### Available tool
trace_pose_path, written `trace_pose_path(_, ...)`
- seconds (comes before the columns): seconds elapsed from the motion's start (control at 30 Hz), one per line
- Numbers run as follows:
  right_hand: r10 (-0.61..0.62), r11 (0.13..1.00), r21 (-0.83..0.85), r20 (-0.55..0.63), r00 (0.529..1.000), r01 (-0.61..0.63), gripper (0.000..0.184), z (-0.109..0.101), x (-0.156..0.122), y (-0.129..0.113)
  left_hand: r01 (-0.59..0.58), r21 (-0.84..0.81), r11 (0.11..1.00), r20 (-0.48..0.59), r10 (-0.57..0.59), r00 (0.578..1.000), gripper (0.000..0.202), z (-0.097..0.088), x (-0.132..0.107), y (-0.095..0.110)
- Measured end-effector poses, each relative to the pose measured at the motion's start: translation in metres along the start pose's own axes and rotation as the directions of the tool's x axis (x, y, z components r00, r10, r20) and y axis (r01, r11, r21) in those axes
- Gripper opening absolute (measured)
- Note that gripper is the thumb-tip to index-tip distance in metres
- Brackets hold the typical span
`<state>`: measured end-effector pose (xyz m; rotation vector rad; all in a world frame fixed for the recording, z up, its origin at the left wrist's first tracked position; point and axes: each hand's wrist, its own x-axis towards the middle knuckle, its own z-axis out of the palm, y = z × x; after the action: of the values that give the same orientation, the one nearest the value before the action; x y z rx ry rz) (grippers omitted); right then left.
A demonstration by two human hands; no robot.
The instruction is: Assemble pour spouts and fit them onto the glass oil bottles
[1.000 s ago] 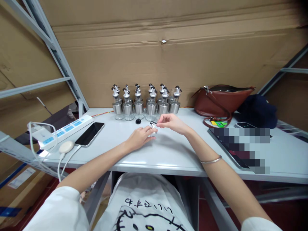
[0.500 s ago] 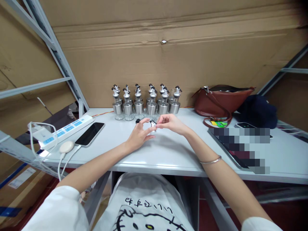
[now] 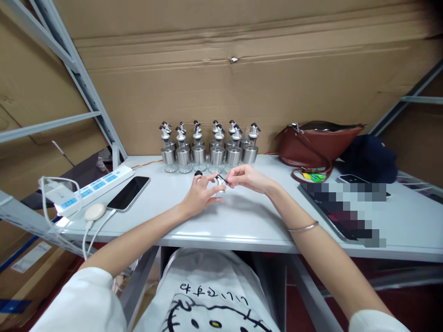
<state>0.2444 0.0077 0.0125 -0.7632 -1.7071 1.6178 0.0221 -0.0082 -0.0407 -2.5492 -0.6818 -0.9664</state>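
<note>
My left hand (image 3: 198, 196) is closed on a small silver pour spout (image 3: 220, 183) with a black flip cap, its thumb and fingers around the body. My right hand (image 3: 247, 179) pinches the end of the black cap from the right side. Just beyond the left fingers is a small black part (image 3: 198, 174), partly hidden by them. Behind both hands stand several glass oil bottles (image 3: 217, 154) with steel sleeves, most topped by similar silver-and-black spouts.
On the left are a white power strip (image 3: 98, 185), a phone (image 3: 129, 192) and a round white charger (image 3: 95, 212) with cables. A brown handbag (image 3: 316, 145), dark cap (image 3: 370, 159) and partly blurred tablet (image 3: 328, 212) lie right. Cardboard (image 3: 221, 92) closes off the back.
The pour spout tilts more, and its black cap now points toward my right hand. My right hand has shifted slightly right and down. The bottles stay put.
</note>
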Motion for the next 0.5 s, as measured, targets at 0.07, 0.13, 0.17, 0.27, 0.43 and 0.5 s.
trace_pose_path(0.07, 0.030, 0.996, 0.077, 0.078, 0.996, -0.036, 0.029, 0.001, 0.000, 0.003, -0.042, -0.004, 0.999, -0.005, 0.042, 0.999, 0.032, -0.001, -0.001, 0.001)
trace_pose_path(0.13, 0.053, 0.988, 0.136, 0.162, 0.985, -0.075, 0.036, 0.003, -0.001, 0.006, -0.079, -0.005, 0.997, -0.009, 0.079, 0.997, 0.032, -0.001, -0.002, 0.001)
trace_pose_path(0.17, 0.062, 0.983, 0.157, 0.203, 0.977, -0.095, 0.041, 0.004, -0.001, 0.007, -0.094, -0.003, 0.996, -0.009, 0.094, 0.996, 0.032, -0.001, -0.002, 0.001)
trace_pose_path(0.27, 0.082, 0.971, 0.190, 0.305, 0.949, -0.144, 0.044, 0.004, -0.002, 0.011, -0.119, 0.004, 0.993, -0.001, 0.119, 0.993, 0.032, 0.000, -0.004, 0.002)
trace_pose_path(0.43, 0.078, 0.963, 0.210, 0.388, 0.919, -0.170, 0.038, 0.002, -0.002, 0.013, -0.125, 0.011, 0.992, 0.042, 0.125, 0.991, 0.033, 0.000, -0.006, 0.002)
trace_pose_path(0.5, 0.065, 0.961, 0.222, 0.393, 0.917, -0.163, 0.036, 0.003, -0.002, 0.014, -0.121, 0.013, 0.993, 0.055, 0.120, 0.991, 0.033, 0.000, -0.006, 0.002)
